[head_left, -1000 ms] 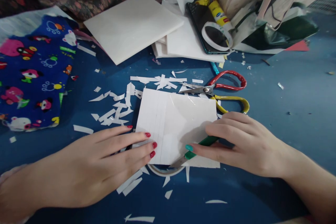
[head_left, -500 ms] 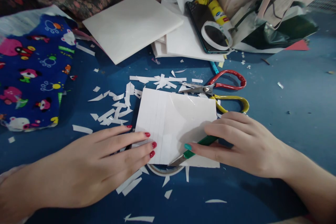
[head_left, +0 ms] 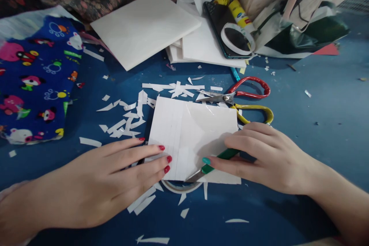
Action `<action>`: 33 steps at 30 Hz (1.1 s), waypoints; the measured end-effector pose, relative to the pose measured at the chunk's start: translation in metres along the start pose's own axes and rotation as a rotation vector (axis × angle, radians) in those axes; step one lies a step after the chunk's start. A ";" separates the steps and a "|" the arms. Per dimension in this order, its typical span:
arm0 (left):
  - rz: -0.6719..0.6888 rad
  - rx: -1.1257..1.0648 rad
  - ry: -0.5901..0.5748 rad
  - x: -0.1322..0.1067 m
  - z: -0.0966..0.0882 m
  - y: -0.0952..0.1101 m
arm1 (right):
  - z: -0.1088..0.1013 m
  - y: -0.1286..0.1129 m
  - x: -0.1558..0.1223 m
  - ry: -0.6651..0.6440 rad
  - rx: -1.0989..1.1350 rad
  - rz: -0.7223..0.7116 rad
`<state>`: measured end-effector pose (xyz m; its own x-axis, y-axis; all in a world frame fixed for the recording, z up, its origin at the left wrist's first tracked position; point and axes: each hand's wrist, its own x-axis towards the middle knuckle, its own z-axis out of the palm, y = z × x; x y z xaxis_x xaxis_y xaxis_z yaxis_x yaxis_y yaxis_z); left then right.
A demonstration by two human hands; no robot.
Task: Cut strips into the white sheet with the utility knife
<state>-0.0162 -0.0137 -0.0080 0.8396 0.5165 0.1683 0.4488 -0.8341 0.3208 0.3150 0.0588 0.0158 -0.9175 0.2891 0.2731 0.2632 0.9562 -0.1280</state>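
A white board or folded card [head_left: 196, 130] lies on top of a roll of tape [head_left: 181, 188], whose rim pokes out below its near edge. My left hand [head_left: 115, 180] rests flat, fingers stretched, with the fingertips on the card's left part. Held in my right hand [head_left: 268, 157] is a craft knife [head_left: 227, 153] with a green handle, its blade pointing down and left across the card's near edge. Close behind the card are scissors [head_left: 230, 98] with one red and one yellow handle, their blades slightly apart. My right palm hides part of the knife.
White paper scraps [head_left: 127, 123] are strewn over the blue table [head_left: 302, 130]. At the back lie white boards [head_left: 144, 27], a phone [head_left: 216, 19] with a white ring [head_left: 238, 38] on it, and a yellow glue stick [head_left: 239, 13]. Patterned blue cloth [head_left: 37, 80] is at left, bags [head_left: 302, 27] at right.
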 end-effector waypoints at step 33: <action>0.013 -0.002 0.038 -0.003 0.000 0.000 | 0.001 0.000 0.000 -0.002 0.010 0.041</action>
<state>-0.0183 -0.0151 -0.0086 0.8329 0.5128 0.2079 0.4375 -0.8403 0.3201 0.3143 0.0585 0.0151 -0.9068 0.3275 0.2653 0.2972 0.9432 -0.1486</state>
